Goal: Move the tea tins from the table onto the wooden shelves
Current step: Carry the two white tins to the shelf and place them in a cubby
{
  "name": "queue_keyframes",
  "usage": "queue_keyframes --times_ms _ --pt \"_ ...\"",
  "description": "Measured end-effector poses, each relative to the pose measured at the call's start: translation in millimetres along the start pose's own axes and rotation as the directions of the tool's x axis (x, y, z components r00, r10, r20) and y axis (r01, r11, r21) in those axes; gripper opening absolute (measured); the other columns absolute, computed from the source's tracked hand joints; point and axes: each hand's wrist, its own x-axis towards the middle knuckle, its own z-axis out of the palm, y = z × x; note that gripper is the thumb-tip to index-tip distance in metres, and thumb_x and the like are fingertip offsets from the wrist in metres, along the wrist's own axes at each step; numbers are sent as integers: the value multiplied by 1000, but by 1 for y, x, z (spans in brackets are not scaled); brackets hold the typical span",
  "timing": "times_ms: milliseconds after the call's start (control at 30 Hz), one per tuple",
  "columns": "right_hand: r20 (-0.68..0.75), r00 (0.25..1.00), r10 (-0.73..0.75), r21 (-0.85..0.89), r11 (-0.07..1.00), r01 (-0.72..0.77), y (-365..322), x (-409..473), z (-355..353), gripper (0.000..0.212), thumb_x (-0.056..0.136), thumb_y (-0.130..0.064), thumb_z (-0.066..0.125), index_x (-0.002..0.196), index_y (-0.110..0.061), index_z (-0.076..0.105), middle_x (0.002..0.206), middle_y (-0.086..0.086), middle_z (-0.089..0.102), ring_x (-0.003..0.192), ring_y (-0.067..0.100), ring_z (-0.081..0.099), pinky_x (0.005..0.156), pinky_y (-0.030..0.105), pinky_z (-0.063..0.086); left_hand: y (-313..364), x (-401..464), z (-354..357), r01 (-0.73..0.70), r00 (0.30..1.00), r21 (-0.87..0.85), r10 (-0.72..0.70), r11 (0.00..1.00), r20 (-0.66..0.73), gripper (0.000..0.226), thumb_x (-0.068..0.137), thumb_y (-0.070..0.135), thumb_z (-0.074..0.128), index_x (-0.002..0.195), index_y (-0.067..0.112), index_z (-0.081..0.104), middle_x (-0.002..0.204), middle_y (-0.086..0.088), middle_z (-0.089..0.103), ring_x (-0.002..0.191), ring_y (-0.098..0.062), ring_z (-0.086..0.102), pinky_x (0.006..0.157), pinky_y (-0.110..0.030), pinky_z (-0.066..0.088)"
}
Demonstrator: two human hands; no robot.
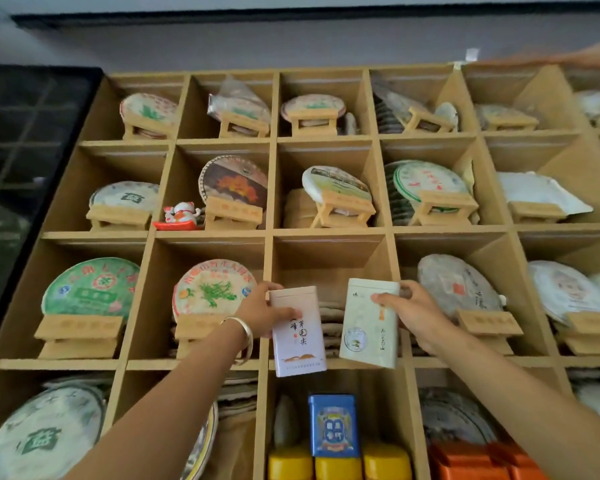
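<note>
My left hand [262, 311] grips a white tea tin [298, 336] with black characters by its upper left edge. My right hand [413, 308] grips a pale green tea tin [369, 323] by its upper right edge. Both tins are upright and held side by side in front of the middle compartment [329, 258] of the wooden shelves, at its front edge. That compartment holds a low stack of flat paper-wrapped tea cakes behind the tins. A silver bangle [245, 332] sits on my left wrist.
The wooden shelves [274, 188] are a grid of compartments holding round tea cakes on small wooden stands. A blue tin [333, 426] stands on yellow tins [340, 462] in the compartment below. Orange boxes [478, 462] lie lower right. A lucky cat figure [181, 216] sits upper left.
</note>
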Motion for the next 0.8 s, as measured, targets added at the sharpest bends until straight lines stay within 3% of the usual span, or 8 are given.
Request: queue_keyframes --times_ms 100,200,433,700,800 --pt "-4 1000 8 18 1000 -8 8 21 9 49 80 -16 76 119 -17 48 99 4 70 80 15 70 59 28 53 -10 15 12 10 1000 -29 -10 1000 -16 49 79 23 76 119 25 46 100 -4 67 85 -18 70 67 -36 61" --pt "0 1000 17 -8 1000 -17 14 37 16 49 79 -17 76 117 -22 46 92 -1 68 75 11 68 53 25 50 -9 32 18 1 1000 -37 -1 999 5 50 79 26 76 119 26 46 103 -2 66 88 -17 69 66 -34 61" --pt "66 998 -1 -26 1000 3 30 60 31 49 80 -18 74 118 -28 46 101 2 66 82 15 69 61 28 53 3 63 20 -79 995 101 73 992 62 46 79 23 76 115 25 46 100 0 66 80 -12 70 57 -25 58" --pt "123 992 31 39 999 -36 52 67 44 45 90 -23 63 128 -29 41 103 3 69 81 17 72 61 32 56 -8 73 28 -89 993 403 50 911 105 46 86 30 68 119 21 38 112 -8 65 94 -23 68 82 -40 59" --pt "127 992 19 -8 1000 -19 56 67 46 45 93 -29 58 131 -31 35 101 0 69 80 16 71 60 30 56 0 78 27 -136 990 616 127 776 59 56 80 36 73 125 19 45 127 -9 49 108 -24 57 93 -33 51"
